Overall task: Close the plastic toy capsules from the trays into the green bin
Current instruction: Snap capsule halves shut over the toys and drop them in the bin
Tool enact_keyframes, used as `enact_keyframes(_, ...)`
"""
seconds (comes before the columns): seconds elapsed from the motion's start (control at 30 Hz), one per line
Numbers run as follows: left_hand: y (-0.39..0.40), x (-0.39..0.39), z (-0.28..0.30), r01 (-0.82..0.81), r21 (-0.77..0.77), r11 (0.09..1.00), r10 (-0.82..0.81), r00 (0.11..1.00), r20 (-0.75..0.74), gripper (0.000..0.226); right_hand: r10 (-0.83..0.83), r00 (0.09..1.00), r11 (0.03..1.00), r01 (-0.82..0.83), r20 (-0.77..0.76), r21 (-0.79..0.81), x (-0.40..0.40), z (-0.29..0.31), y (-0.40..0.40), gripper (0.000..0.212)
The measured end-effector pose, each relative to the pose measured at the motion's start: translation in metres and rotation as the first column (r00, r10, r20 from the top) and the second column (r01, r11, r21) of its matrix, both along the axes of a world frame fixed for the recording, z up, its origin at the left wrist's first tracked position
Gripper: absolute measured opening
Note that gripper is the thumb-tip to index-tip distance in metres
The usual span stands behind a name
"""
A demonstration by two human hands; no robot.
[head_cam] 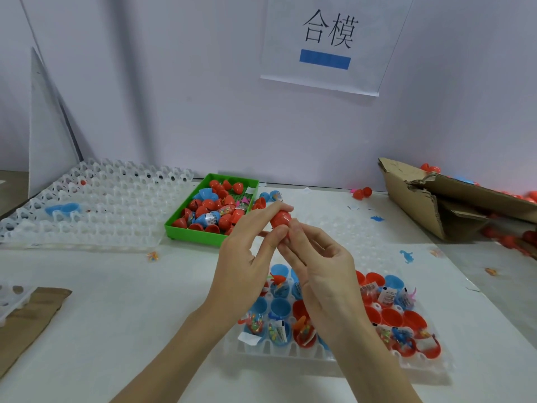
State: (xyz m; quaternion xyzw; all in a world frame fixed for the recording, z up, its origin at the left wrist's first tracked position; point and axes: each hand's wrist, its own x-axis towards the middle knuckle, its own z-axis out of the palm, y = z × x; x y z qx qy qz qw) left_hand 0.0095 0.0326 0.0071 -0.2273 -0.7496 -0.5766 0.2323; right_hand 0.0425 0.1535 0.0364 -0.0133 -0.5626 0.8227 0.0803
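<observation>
Both left hand and right hand pinch a smooth red plastic capsule just right of the green bin, sign reading 合模 behind

A red capsule is held tilted above the table. Open red and blue capsules are kept in the tray at 6 o'clock; the green bin, at 10 o'clock, is filled with capsules.

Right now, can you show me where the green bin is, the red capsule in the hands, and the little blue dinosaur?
green bin (190, 237), head view, on its near front wall.
red capsule (280, 218), head view, on its shell between the fingers.
blue dinosaur (406, 256), head view, on its body.
</observation>
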Motion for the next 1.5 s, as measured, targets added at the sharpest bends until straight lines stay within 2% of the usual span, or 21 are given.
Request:
enact_keyframes(0.13, -0.002, -0.002, -0.001, 0.013, 0.009, 1.0, -0.013, 0.999, 0.036, 0.028, -0.032, 0.999, 0.997, 0.034, -0.021, 0.064, 0.0, -0.003, -0.002, 0.031)
enact_keyframes(0.27, -0.004, -0.002, -0.001, -0.013, 0.025, 1.0, 0.012, 0.999, 0.037, 0.026, -0.034, 0.999, 0.998, 0.034, -0.006, 0.048, -0.002, -0.003, -0.004, 0.04)
enact_keyframes(0.37, -0.004, -0.001, 0.001, -0.003, 0.036, 0.999, 0.002, 1.0, 0.017, 0.027, 0.109, 0.992, 0.992, -0.105, 0.055, -0.073, -0.003, -0.001, -0.002, 0.049)
enact_keyframes(0.47, -0.007, -0.002, 0.004, -0.004, 0.0, 1.0, 0.004, 1.0, 0.003, 0.032, 0.272, 0.962, 0.943, -0.261, 0.031, -0.207, -0.004, 0.001, 0.002, 0.034)
enact_keyframes(0.53, -0.007, -0.002, 0.005, 0.001, -0.036, 0.999, -0.001, 1.0, -0.008, 0.034, 0.328, 0.944, 0.916, -0.312, 0.024, -0.254, -0.005, 0.002, 0.005, 0.03)
enact_keyframes(0.67, -0.005, 0.0, 0.004, 0.101, -0.049, 0.994, -0.101, 0.995, 0.008, 0.036, 0.423, 0.906, 0.866, -0.404, 0.002, -0.295, -0.005, 0.001, 0.008, 0.04)
enact_keyframes(0.77, -0.007, -0.001, 0.005, 0.166, -0.036, 0.985, -0.165, 0.986, 0.017, 0.04, 0.434, 0.901, 0.862, -0.412, 0.01, -0.297, -0.004, 0.001, 0.009, 0.045)
enact_keyframes(0.9, -0.01, -0.005, 0.005, 0.199, 0.01, 0.98, -0.199, 0.98, 0.029, 0.035, 0.469, 0.883, 0.819, -0.433, 0.006, -0.375, -0.005, -0.001, 0.007, 0.041)
enact_keyframes(1.03, -0.009, -0.003, 0.008, 0.151, -0.046, 0.987, -0.152, 0.988, -0.026, 0.033, 0.53, 0.848, 0.742, -0.461, 0.004, -0.487, -0.006, -0.004, 0.01, 0.039)
enact_keyframes(1.17, -0.007, 0.0, 0.01, 0.084, -0.074, 0.994, -0.092, 0.989, -0.119, 0.032, 0.538, 0.843, 0.679, -0.433, 0.001, -0.592, -0.006, -0.004, 0.008, 0.047)
enact_keyframes(1.43, -0.006, 0.002, 0.01, 0.079, -0.077, 0.994, -0.09, 0.984, -0.156, 0.032, 0.483, 0.876, 0.734, -0.401, 0.006, -0.548, -0.005, -0.008, 0.011, 0.034)
enact_keyframes(1.5, -0.006, 0.002, 0.01, 0.09, -0.081, 0.993, -0.102, 0.983, -0.155, 0.032, 0.477, 0.879, 0.746, -0.405, -0.002, -0.529, -0.005, -0.009, 0.013, 0.037)
